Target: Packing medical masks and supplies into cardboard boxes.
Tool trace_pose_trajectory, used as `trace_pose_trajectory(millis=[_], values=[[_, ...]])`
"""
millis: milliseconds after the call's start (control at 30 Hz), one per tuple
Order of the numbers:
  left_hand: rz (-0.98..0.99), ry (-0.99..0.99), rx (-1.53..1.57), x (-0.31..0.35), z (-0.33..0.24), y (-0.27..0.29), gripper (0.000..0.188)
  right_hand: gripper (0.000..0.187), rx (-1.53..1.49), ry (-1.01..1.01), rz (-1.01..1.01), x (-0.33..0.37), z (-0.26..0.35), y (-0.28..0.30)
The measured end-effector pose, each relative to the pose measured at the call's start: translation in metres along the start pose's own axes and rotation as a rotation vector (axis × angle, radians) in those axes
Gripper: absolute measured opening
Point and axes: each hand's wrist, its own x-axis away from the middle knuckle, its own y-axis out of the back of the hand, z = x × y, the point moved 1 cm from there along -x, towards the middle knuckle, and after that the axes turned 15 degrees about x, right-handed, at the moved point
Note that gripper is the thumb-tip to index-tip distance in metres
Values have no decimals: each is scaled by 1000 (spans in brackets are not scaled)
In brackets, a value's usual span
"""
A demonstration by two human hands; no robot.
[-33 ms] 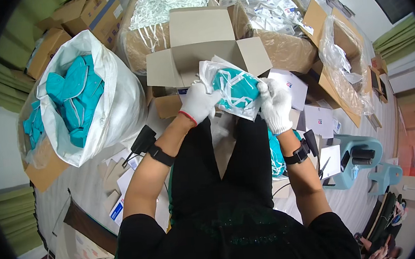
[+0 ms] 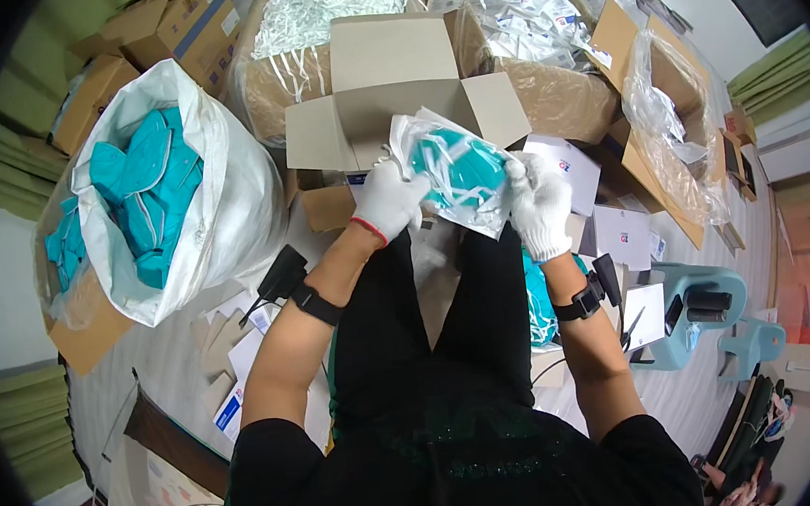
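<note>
Between my two white-gloved hands is a clear plastic bag with teal face masks (image 2: 461, 171) inside, their white straps lying on top. My left hand (image 2: 390, 201) grips the bag's left edge, thumb and fingers closed on it. On the opposite edge, my right hand (image 2: 537, 203) is closed as well. The bag is held above my knees, just in front of an open small cardboard box (image 2: 392, 51) whose flaps are spread; the bag hides part of its opening. By my right forearm lie more teal masks (image 2: 539, 300) with white straps.
A white sack (image 2: 226, 221) full of teal pieces stands at left. Behind the box are a carton of white straps (image 2: 333, 6) and a carton of white packets (image 2: 524, 22). An open carton (image 2: 657, 131) and a pale blue stool (image 2: 673, 349) stand at right.
The bag has tilted slightly and its plastic has shifted over the masks. Both hands keep their hold in nearly the same place.
</note>
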Motion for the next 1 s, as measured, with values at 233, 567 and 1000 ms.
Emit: trace_pose_trajectory(millis=[233,567,1000], values=[[-89,96,456,0,-4,-5,19,20,128,-18,-154,-7,-35,-2],[-369,-55,-7,-50,-13,77,24,17,-371,-498,-275,-9,-133,71],[159,-185,191,-8,-83,-32,17,19,-800,-449,7,5,-77,14]])
